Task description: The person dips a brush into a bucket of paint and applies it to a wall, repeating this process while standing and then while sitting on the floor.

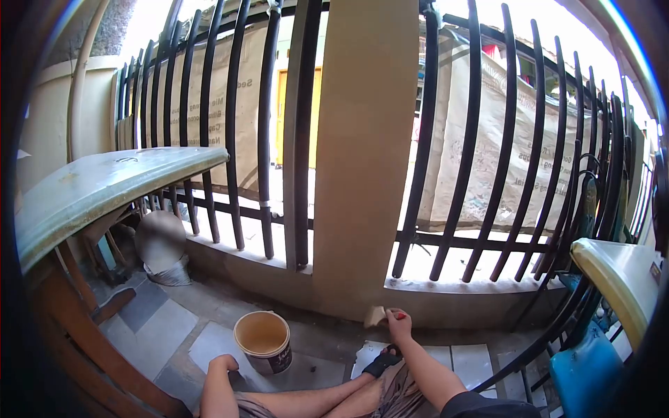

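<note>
My right hand (398, 323) is closed round the red handle of a paintbrush (375, 317), whose broad, pale bristle end points left, close to the foot of the beige pillar (366, 209). Near my left knee, my left hand (224, 363) hangs bent at the wrist; its fingers are mostly hidden. Just right of it, a paint bucket (277, 363) with a dark label stands upright on the floor. Its top is uncovered, and the inside looks cream or tan. My crossed legs lie in front, with a dark sandal (383, 362) on one foot below the brush.
Black fence bars (476, 139) rise from a low wall (460, 306) on both sides of the pillar. A pale tabletop (118, 174) juts in at left above wooden legs. At right are another table edge (610, 279) and a blue plastic seat (585, 369). Light tiles (164, 327) cover part of the floor.
</note>
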`<state>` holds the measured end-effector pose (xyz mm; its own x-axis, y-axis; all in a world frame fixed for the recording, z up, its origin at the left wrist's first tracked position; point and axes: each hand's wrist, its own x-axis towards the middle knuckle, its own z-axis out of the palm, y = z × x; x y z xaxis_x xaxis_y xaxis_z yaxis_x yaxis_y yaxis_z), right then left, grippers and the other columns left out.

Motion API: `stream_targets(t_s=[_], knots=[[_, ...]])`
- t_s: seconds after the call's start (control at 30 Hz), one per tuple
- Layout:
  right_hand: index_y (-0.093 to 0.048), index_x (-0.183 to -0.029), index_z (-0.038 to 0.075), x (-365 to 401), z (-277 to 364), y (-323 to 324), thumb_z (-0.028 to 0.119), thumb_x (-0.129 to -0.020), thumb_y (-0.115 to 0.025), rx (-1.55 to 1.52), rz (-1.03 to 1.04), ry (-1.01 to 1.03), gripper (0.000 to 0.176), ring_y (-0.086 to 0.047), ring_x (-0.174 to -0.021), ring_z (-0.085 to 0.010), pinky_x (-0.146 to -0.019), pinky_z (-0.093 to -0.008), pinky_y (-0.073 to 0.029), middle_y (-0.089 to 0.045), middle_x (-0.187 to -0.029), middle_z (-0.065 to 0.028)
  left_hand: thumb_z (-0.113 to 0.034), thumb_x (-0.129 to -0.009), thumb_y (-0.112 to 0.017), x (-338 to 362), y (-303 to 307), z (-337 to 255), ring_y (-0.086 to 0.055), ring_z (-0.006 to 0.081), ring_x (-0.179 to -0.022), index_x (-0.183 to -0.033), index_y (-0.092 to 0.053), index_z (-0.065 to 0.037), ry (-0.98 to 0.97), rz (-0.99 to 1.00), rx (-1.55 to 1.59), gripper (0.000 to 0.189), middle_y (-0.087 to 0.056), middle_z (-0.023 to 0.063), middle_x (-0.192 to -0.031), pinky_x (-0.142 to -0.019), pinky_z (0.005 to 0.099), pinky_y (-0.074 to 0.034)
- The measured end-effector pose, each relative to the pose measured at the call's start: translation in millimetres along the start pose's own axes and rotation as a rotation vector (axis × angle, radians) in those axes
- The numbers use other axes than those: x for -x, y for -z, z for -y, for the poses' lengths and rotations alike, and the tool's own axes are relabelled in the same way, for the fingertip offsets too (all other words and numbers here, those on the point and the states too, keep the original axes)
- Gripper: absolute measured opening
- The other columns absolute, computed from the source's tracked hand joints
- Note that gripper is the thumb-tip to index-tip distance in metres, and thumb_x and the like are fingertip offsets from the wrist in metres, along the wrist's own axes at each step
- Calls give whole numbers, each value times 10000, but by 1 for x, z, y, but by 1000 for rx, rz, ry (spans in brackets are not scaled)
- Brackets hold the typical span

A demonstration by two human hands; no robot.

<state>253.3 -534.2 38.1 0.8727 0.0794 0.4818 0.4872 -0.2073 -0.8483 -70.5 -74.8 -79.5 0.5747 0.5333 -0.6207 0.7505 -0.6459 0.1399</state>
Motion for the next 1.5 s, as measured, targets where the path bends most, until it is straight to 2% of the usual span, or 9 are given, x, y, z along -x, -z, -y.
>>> stream_targets(t_s=[0.07, 0.2, 0.53, 0.73, 0.93, 1.03, 1.13, 1.33, 1.5], knots=[[-624, -917, 0, -4, 0, 1, 111, -795, -645, -341, 27, -541, 167, -629, -717, -199, -621, -354, -562, -623, -839, -80, -271, -760, -599, 1, 5, -4, -537, 281, -1118, -1106, -631, -83, -20, 7, 2, 395, -580, 134, -1201, -939, 381, -414], [-573, -965, 17, -5, 2, 10, 56, -783, -631, -595, 89, -765, 196, -621, -773, -210, -642, -367, -578, -596, -914, -98, -311, -785, -624, 16, 8, -10, -579, 277, -1051, -1104, -639, -77, -42, -56, 22, 396, -612, 136, -1146, -889, 387, -449], [-566, -928, 33, -8, -29, 2, -4, -793, -613, -762, 169, -736, 148, -610, -852, -206, -704, -322, -570, -594, -936, -94, -319, -741, -637, 42, 11, -11, -588, 274, -1020, -1049, -662, -91, -65, -59, 55, 384, -633, 130, -1104, -885, 368, -449], [-549, -917, 5, -11, -2, 6, 35, -779, -655, -772, 237, -782, 176, -649, -713, -222, -613, -299, -570, -607, -824, -104, -262, -749, -633, 47, 11, -8, -617, 266, -961, -1031, -675, -102, -92, -86, 164, 327, -651, 117, -1062, -841, 370, -473], [-545, -848, 54, -11, 17, 6, 235, -814, -670, -440, 263, -799, 221, -628, -540, -189, -452, -269, -519, -603, -709, -75, -188, -744, -633, 42, 14, -4, -618, 259, -967, -1031, -664, -46, -71, -76, 201, 322, -652, 147, -1047, -834, 361, -475], [-545, -874, 66, -15, 8, 4, 306, -808, -672, -378, 275, -770, 279, -578, -476, -147, -400, -259, -465, -575, -621, -51, -190, -740, -649, 28, 9, 6, -623, 245, -880, -1058, -673, -109, -48, -46, 228, 328, -672, 104, -1001, -791, 349, -479], [-544, -885, 77, -21, -2, 6, 380, -823, -645, -333, 299, -781, 326, -542, -448, -124, -381, -254, -432, -574, -600, -57, -119, -786, -585, 30, 11, 4, -631, 239, -875, -1006, -667, -20, -166, -131, 165, 254, -674, 151, -937, -775, 360, -481], [-537, -930, 80, -27, 0, 8, 488, -847, -575, -356, 149, -910, 418, -551, -496, -130, -439, -252, -445, -589, -623, -79, -102, -745, -620, 20, 11, 14, -645, 247, -841, -1039, -674, -80, -121, -120, 250, 300, -673, 157, -948, -769, 351, -485], [-585, -910, 31, -24, -3, 7, 355, -857, -602, -351, 279, -806, 328, -622, -605, -180, -542, -291, -532, -619, -707, -100, -32, -706, -583, 41, 23, 2, -619, 279, -962, -1080, -656, -54, 23, -45, 265, 381, -660, 176, -1009, -865, 361, -462]])
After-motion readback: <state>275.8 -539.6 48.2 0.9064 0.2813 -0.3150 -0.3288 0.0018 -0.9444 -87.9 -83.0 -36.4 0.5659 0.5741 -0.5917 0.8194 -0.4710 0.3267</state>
